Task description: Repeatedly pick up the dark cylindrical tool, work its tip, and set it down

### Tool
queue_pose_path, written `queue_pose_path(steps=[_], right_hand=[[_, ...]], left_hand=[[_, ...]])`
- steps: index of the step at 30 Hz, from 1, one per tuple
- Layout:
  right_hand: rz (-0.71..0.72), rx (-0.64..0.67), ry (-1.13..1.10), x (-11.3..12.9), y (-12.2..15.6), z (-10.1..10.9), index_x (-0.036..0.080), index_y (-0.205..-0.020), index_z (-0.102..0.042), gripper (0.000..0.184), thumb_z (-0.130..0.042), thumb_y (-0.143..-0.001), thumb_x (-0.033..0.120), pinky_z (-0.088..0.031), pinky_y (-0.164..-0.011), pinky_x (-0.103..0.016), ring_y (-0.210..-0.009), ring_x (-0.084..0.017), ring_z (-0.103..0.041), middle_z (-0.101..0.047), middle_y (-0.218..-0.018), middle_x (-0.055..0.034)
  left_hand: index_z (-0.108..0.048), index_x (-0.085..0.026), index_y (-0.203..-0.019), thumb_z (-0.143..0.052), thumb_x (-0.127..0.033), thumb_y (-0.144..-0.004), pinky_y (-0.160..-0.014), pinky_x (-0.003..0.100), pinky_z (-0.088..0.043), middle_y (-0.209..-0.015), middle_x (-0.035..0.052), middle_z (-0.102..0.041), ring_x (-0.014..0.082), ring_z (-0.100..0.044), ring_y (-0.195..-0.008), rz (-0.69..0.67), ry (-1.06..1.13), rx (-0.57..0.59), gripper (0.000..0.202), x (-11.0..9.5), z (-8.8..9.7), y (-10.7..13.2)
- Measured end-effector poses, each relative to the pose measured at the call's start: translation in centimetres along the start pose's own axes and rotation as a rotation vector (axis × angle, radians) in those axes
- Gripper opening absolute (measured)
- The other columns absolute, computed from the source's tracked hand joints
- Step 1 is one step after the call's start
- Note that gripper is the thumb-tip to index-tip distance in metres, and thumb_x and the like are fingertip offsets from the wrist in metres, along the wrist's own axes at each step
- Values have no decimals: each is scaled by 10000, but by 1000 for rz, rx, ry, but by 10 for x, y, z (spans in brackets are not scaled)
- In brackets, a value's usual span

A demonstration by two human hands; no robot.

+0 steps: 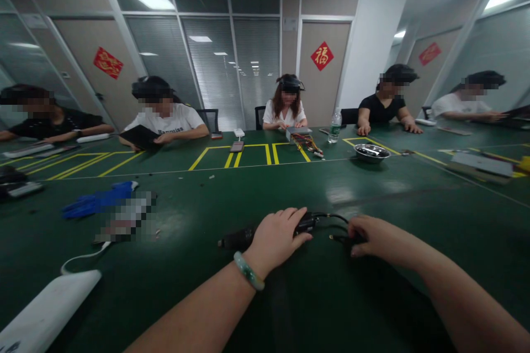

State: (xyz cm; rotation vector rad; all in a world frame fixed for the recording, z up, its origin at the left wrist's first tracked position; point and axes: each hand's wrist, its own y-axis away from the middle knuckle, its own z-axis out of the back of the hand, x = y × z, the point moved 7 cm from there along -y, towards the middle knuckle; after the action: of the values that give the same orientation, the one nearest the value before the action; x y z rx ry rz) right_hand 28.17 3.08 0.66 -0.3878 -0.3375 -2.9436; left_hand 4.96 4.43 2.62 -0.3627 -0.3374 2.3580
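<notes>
A long black device with a narrow tip at its left end lies on the green table in front of me. My left hand is wrapped over its middle from above, with a jade-coloured bangle on the wrist. From the device's right end, thin black cables curve toward my right hand. That hand has its fingers closed on a bunched part of the cable, with a short end sticking out at its left. My palms and the underside of the device are hidden.
Left of my hands lie a blue glove, a pixelated phone-like item and a white power bank joined by a white cable. Farther off are a metal bowl, a water bottle and a metal box with coloured wires. Several people sit opposite.
</notes>
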Motion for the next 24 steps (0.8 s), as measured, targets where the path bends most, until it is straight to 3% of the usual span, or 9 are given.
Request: queue_pose_path(steps=[3, 7, 15, 20, 24], right_hand=[[-43, -35, 61, 3, 0, -2, 245, -798, -694, 129, -710, -711, 339, -364, -605, -277, -782, -202, -571, -568, -912, -31], [-89, -120, 114, 15, 1, 6, 264, -734, -718, 34, -714, -730, 297, -367, -627, -291, -801, -203, -570, -566, -963, -36], [-37, -522, -51, 25, -3, 30, 305, -965, -719, 202, -526, -909, 325, -415, -736, -319, -845, -192, -586, -643, -978, -16], [94, -403, -219, 44, -10, 16, 314, -975, -717, 190, -545, -895, 308, -430, -760, -302, -882, -178, -594, -659, -994, 7], [155, -323, -259, 63, -10, 4, 300, -960, -713, 166, -573, -870, 297, -432, -743, -292, -864, -172, -593, -660, -964, 8]], left_hand=[[-352, -306, -1431, -535, -635, -844, -909, 388, -453, -1309, 57, -544, 257, -546, -1110, -8, -16, 16, 697, 1, 0, -1], [-380, -337, -1413, -544, -547, -882, -876, 359, -461, -1278, 35, -554, 239, -541, -1088, 4, -4, 27, 594, 1, 1, -2], [-465, -330, -1352, -582, -511, -853, -887, 348, -456, -1167, 24, -610, 224, -565, -1047, 20, 82, 115, 543, 15, 7, -2], [-529, -352, -1280, -637, -484, -788, -888, 338, -455, -1168, -8, -631, 218, -586, -1027, -44, 160, 279, 521, 33, 23, 4], [-567, -311, -1234, -641, -423, -775, -865, 342, -460, -1084, 12, -652, 228, -586, -995, -69, 120, 312, 479, 34, 32, 6]])
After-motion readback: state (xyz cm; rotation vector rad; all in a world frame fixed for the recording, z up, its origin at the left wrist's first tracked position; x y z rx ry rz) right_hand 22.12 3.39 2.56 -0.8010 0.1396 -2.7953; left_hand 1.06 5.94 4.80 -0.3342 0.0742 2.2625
